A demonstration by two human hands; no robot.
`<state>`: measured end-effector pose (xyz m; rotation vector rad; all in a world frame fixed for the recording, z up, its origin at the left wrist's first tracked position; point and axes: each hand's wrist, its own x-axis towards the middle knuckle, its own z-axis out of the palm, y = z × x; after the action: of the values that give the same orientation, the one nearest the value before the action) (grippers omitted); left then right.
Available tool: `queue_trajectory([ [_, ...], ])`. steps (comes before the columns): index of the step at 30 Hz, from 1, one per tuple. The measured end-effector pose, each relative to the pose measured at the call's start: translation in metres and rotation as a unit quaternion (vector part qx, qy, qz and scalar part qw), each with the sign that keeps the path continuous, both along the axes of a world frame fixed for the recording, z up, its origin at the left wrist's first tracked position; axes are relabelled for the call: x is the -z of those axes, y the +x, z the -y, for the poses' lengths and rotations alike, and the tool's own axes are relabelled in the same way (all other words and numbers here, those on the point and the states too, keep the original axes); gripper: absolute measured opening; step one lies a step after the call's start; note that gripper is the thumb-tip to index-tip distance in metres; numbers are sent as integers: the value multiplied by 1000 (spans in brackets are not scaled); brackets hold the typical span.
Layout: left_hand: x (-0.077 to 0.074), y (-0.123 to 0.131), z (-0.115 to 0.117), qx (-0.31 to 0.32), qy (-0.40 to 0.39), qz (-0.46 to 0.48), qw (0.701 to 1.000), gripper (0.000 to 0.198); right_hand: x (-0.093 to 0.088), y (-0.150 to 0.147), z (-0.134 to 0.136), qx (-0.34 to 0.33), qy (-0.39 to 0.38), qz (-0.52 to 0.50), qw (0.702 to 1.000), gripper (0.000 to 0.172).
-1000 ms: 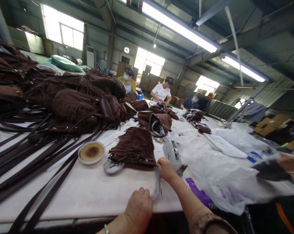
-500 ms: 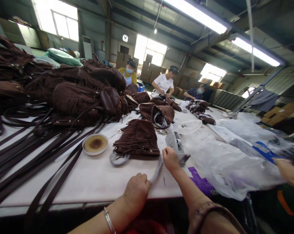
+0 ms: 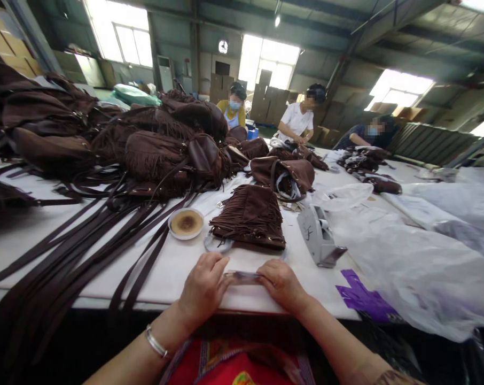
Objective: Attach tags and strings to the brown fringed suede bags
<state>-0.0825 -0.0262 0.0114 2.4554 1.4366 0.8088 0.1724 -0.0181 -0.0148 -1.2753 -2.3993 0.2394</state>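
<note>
My left hand [image 3: 204, 289] and my right hand [image 3: 282, 283] rest at the near edge of the white table [image 3: 173, 267]. Each pinches one end of a short strip of clear tape [image 3: 244, 277] stretched between them. Just beyond the strip lies a brown fringed bag [image 3: 250, 216] with a clear plastic loop under its near edge. A grey tape dispenser [image 3: 318, 238] stands to the right of that bag, a hand's width from my right hand.
A round dish of brownish paste [image 3: 186, 223] sits left of the bag. Long dark straps [image 3: 85, 240] trail off the table's left front. A heap of brown fringed bags [image 3: 146, 144] fills the back left, clear plastic bags [image 3: 418, 251] the right. Three people [image 3: 300, 120] work at the far end.
My right hand has drawn back from the bag's near corner toward me. Both hands came together at the table edge, and the tape now stretches level between them. The camera turned right.
</note>
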Motion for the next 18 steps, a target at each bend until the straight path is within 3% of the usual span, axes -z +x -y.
queue_trajectory([
  [2,0,-2,19,-53,-55,10,997,25,-1,-1,3,10,11,3,1000,16],
  [6,-4,12,34,-52,-181,-30,982,39,-4,-18,14,-8,40,8,999,18],
  [12,-19,33,5,-131,-212,-142,958,63,-7,-39,28,-48,80,33,995,21],
  [15,-19,42,-5,-138,-211,-164,954,51,-10,-31,31,-65,52,12,996,21],
  [18,-15,49,-8,-135,-224,-169,950,37,-16,-17,25,-90,-17,-78,993,18],
])
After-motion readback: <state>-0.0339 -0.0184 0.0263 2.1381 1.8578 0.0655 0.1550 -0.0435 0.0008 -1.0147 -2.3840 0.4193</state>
